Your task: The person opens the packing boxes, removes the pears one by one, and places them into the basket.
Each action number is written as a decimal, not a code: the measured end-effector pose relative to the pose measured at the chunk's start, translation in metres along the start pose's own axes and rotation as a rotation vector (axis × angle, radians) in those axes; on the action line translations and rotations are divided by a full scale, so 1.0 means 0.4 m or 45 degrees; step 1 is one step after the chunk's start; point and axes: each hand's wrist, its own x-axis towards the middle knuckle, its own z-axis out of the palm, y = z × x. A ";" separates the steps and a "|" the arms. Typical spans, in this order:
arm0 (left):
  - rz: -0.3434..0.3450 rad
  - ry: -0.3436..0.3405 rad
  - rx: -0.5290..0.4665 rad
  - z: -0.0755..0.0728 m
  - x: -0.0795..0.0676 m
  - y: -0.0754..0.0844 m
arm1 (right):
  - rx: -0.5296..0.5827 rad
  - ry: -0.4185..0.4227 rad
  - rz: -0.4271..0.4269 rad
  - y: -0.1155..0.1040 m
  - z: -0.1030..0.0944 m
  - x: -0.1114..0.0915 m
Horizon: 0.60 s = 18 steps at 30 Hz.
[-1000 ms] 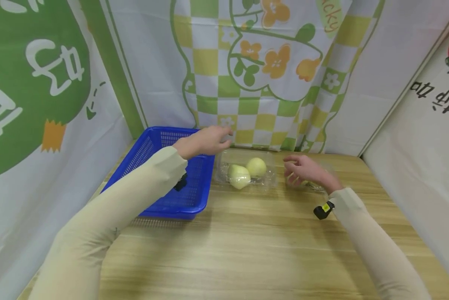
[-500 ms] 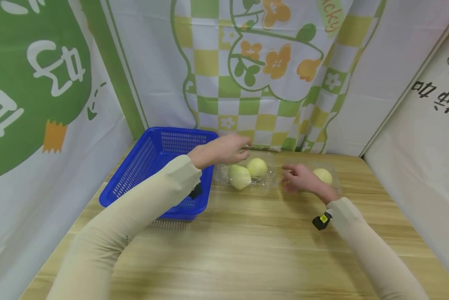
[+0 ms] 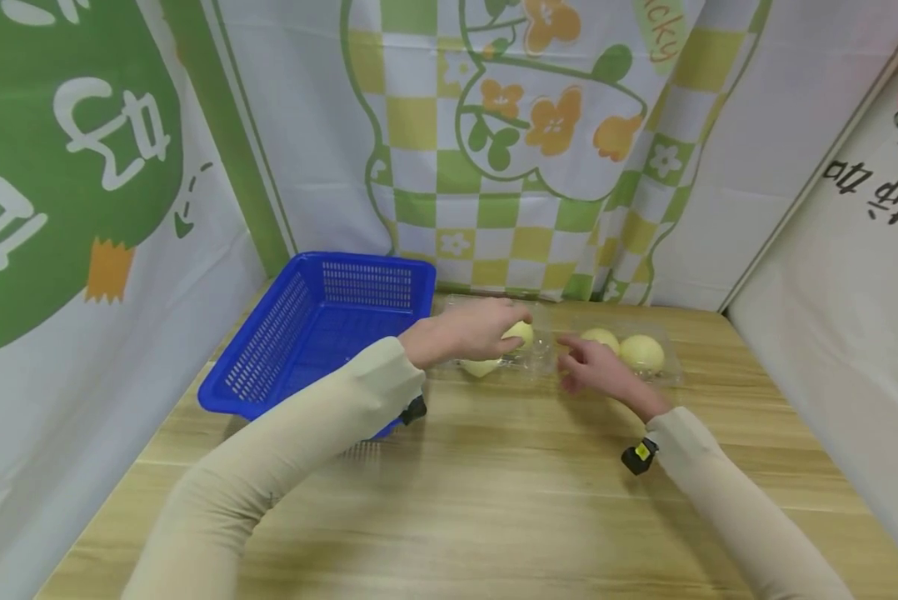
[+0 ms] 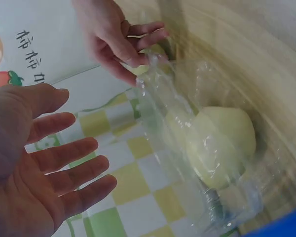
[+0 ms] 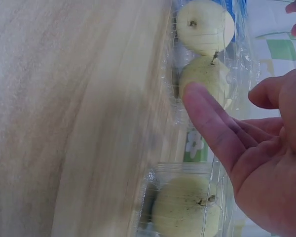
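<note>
My left hand [image 3: 475,332] hovers over the left clear plastic box [image 3: 543,360], partly covering its two pale yellow pears; one pear [image 3: 521,335] shows past the fingers. In the left wrist view that hand's fingers [image 4: 81,153] are spread, with nothing held. My right hand [image 3: 601,368] is at the near left side of a second clear box [image 3: 671,365], which holds two pears [image 3: 641,355]. From the right wrist, its index finger [image 5: 214,128] looks extended and the palm holds nothing. Its fingertip overlaps a pear [image 5: 204,79] in this view.
A blue slotted basket [image 3: 366,285] stands on the left of the wooden table [image 3: 494,500], beside the left box. Patterned curtain cloth [image 3: 494,225] hangs right behind the boxes. White printed panels [image 3: 816,275] close in both sides.
My left hand has moved right and toward me, from the basket's edge to over the left box. My right hand has shifted slightly left and nearer, uncovering the pears in the right box.
</note>
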 end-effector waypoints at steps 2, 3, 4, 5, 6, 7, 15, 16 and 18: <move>-0.004 0.002 0.010 0.009 0.006 0.002 | -0.018 -0.026 -0.004 -0.002 0.000 -0.004; -0.010 0.000 0.017 0.014 0.008 0.003 | -0.022 -0.043 -0.004 -0.001 0.000 -0.007; -0.013 -0.002 0.030 0.021 0.011 0.003 | -0.026 -0.062 -0.007 0.000 0.001 -0.008; -0.014 -0.006 0.035 0.028 0.013 0.003 | -0.033 -0.080 -0.008 0.002 0.003 -0.009; -0.011 -0.015 0.025 0.034 0.015 0.004 | -0.032 -0.094 0.001 0.004 0.005 -0.010; -0.001 -0.012 0.024 0.041 0.017 0.006 | -0.030 -0.103 0.004 0.005 0.008 -0.011; 0.038 -0.038 0.013 0.082 0.038 0.022 | -0.049 -0.110 0.042 -0.002 0.019 -0.020; 0.033 -0.034 0.021 0.085 0.041 0.023 | -0.055 -0.102 0.037 0.008 0.020 -0.016; 0.026 -0.030 0.040 0.087 0.046 0.023 | -0.062 -0.107 0.028 0.007 0.021 -0.015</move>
